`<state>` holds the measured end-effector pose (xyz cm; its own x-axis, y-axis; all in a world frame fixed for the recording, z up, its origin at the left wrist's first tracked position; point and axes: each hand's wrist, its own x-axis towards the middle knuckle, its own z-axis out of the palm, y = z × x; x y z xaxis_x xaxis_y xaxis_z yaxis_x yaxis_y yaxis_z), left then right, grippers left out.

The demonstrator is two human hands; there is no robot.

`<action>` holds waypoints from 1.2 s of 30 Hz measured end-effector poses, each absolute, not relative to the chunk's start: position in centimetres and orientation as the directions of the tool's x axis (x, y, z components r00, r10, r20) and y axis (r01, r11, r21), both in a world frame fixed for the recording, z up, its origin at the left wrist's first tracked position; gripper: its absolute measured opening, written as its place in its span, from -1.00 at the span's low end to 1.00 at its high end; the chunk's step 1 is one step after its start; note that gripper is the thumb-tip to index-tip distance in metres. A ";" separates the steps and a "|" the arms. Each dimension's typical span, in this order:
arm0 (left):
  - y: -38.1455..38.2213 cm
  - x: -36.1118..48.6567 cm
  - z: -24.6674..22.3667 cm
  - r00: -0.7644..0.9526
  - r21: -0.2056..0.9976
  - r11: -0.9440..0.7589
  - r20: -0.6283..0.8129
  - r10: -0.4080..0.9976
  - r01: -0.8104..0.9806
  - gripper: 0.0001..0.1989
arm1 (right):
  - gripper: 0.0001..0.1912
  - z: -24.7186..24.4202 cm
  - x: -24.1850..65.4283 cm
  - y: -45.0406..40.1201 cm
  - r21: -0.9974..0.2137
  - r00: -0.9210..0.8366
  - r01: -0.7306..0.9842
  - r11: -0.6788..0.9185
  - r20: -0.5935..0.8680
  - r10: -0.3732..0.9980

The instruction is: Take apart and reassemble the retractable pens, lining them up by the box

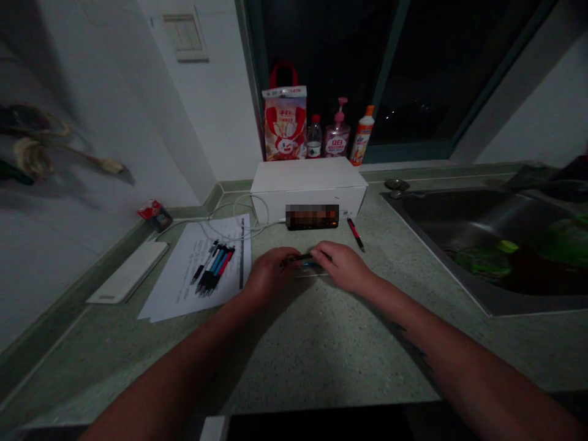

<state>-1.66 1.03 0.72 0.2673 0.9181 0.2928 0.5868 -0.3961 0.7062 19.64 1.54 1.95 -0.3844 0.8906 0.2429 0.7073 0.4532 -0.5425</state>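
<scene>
white board (128,272): is lying on the desk (294,349), just left of the printed sheet.
printed sheet (174,288): is lying flat, carrying a bunch of black, blue and red pens (214,272), with a white cable (234,220) crossing its far edge.
left hand (271,272): is gripping narrowly around the left end of the slim dark pen.
slim dark pen (305,260): is being held between both hands, in front of the white box (307,190).
right hand (342,266): is pinching the pen's right end.
red pen (354,234): is lying on the desk, just right of a blurred object (312,216).
steel sink (482,245): is sitting far right, holding something green (487,258).
</scene>
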 end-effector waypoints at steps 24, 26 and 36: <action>1.1 -1.2 2.2 0.075 0.888 -0.128 0.106 0.992 0.441 -0.83 | -0.87 1.5 19.5 1.6 -0.729 -0.289 0.590 0.348 0.212 0.934; 1.1 -1.1 2.2 0.091 0.884 -0.141 0.111 0.990 0.446 -0.83 | -0.74 1.5 19.4 1.6 -0.728 -0.311 0.597 0.337 0.177 0.934; 1.1 -1.1 1.8 0.114 0.868 -0.156 0.115 0.987 0.472 -0.81 | -0.87 0.7 19.4 2.0 -0.814 -0.313 0.481 0.327 0.189 0.931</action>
<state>-1.06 1.08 1.83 0.1144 0.9867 0.1155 0.4717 -0.1563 0.8678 19.42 2.01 0.69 -0.3131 0.9307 0.1892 0.4805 0.3270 -0.8137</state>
